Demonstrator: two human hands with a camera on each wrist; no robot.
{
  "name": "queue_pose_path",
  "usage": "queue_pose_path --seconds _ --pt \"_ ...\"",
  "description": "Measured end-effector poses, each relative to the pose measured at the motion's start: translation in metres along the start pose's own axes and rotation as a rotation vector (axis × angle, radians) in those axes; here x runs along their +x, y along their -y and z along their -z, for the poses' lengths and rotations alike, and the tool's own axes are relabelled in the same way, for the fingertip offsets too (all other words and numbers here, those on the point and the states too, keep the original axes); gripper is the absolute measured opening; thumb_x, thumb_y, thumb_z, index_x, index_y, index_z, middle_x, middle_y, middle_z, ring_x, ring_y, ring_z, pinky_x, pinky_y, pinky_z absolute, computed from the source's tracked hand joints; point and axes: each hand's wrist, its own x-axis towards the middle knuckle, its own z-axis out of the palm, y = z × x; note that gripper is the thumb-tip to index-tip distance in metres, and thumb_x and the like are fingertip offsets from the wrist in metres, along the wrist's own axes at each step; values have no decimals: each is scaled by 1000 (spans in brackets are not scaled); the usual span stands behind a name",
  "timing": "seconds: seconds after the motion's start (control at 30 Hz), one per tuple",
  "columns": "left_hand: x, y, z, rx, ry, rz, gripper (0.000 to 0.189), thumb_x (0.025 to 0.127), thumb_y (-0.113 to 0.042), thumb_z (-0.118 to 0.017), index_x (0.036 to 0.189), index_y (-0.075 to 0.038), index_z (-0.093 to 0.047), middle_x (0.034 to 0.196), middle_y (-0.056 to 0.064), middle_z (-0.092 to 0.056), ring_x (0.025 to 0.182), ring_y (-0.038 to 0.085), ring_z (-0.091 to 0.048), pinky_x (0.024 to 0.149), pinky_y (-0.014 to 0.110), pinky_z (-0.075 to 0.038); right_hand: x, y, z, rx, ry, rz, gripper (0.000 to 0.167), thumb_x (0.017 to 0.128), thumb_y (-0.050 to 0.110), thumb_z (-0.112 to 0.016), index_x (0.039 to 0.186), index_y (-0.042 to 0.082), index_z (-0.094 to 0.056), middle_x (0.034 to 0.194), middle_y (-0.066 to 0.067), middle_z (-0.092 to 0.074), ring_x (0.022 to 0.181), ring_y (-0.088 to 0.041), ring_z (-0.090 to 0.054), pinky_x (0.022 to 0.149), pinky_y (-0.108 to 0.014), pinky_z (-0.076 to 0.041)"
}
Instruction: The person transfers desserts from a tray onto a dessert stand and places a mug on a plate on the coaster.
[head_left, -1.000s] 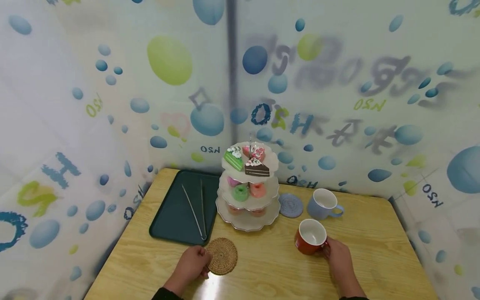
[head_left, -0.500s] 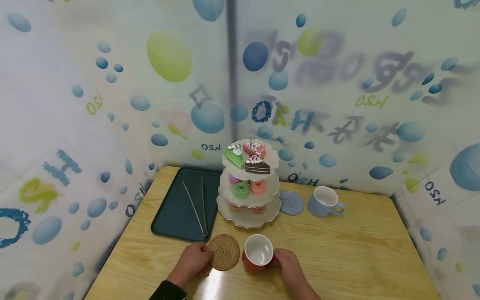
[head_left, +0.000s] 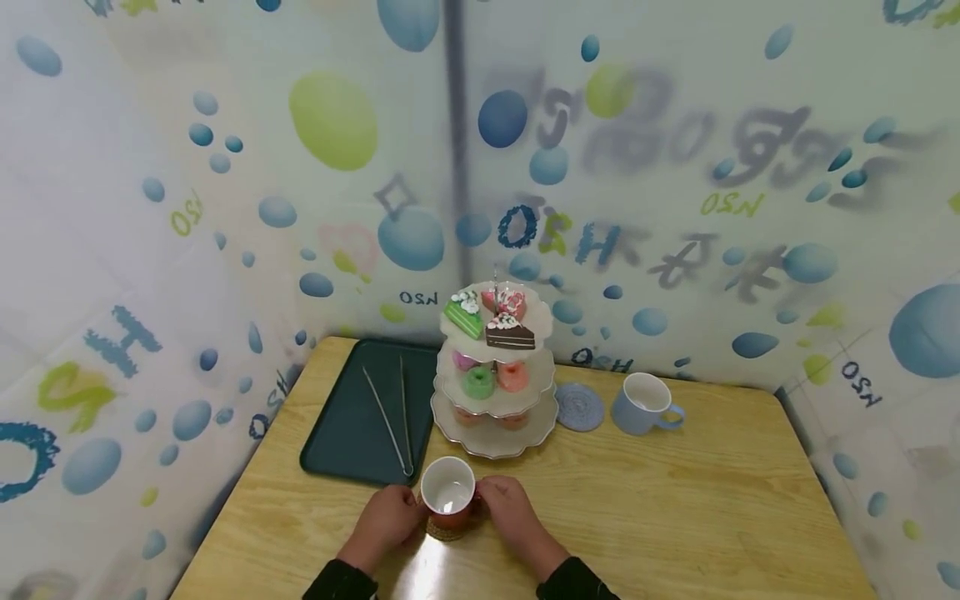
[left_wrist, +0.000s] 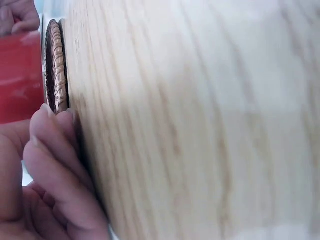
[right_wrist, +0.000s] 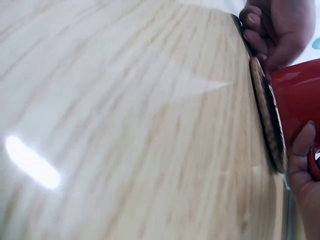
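Note:
A red mug (head_left: 447,485) with a white inside stands upright over the round woven coaster (head_left: 446,535), its base right at the weave. My right hand (head_left: 516,518) grips the mug by its handle; in the right wrist view those fingers (right_wrist: 303,150) curl at the red handle. On the opposite side, my left hand (head_left: 387,523) pinches the coaster's left edge, its thumb and fingers close beside the mug. Seen from the left wrist, the fingertips touch the rim of the coaster (left_wrist: 58,70), which lies on the wooden table. The mug hides most of the coaster from above.
Behind the hands stands a three-tier stand (head_left: 495,437) with cake slices and doughnuts. A dark green tray (head_left: 337,433) at the left bears metal tongs (head_left: 388,429). A blue coaster (head_left: 579,407) and a blue mug (head_left: 637,408) are at the back right of the wooden table (head_left: 675,517).
My right hand has carried the red mug leftward from the right side of the table to over the woven coaster. The left hand has kept its hold on the coaster's edge.

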Motion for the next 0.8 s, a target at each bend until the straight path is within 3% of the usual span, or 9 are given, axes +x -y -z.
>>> queue_pose_path --seconds 0.13,0.23,0.4,0.6,0.8 --pt "1 4 0 -42 16 -33 30 84 -27 -64 60 -14 -52 48 -4 -51 43 14 -48 42 30 -38 2 -2 -4 -7 -19 -5 35 94 2 -43 61 -8 -39 60 2 -40 58 -8 -40 57 -20 -36" --pt "0 3 4 -100 63 -37 26 83 -22 -63 62 -12 -52 46 -3 -52 41 14 -50 40 31 -40 3 -4 -6 -1 -42 -8 33 93 1 -44 63 -11 -43 60 1 -42 58 -9 -42 57 -20 -37" --pt "-2 1 7 -157 97 -6 24 83 -18 -63 63 -10 -53 44 -3 -53 38 13 -53 39 31 -42 3 -6 -9 -29 -75 -5 31 93 1 -45 70 -17 -53 62 2 -45 60 -7 -45 60 -21 -40" --pt "-2 0 7 -174 107 8 26 85 -20 -64 63 -10 -53 44 -2 -54 39 14 -54 39 30 -42 0 -5 -14 -36 -121 -36 33 95 4 -44 71 -17 -52 62 3 -43 60 -7 -43 60 -22 -39" --pt "-2 -1 8 -197 117 18 27 87 -19 -65 64 -9 -52 44 -1 -55 37 13 -54 39 30 -42 -6 -2 -23 1 -177 -58 32 97 7 -45 75 -7 -63 77 -6 -62 76 -13 -55 72 -24 -45"
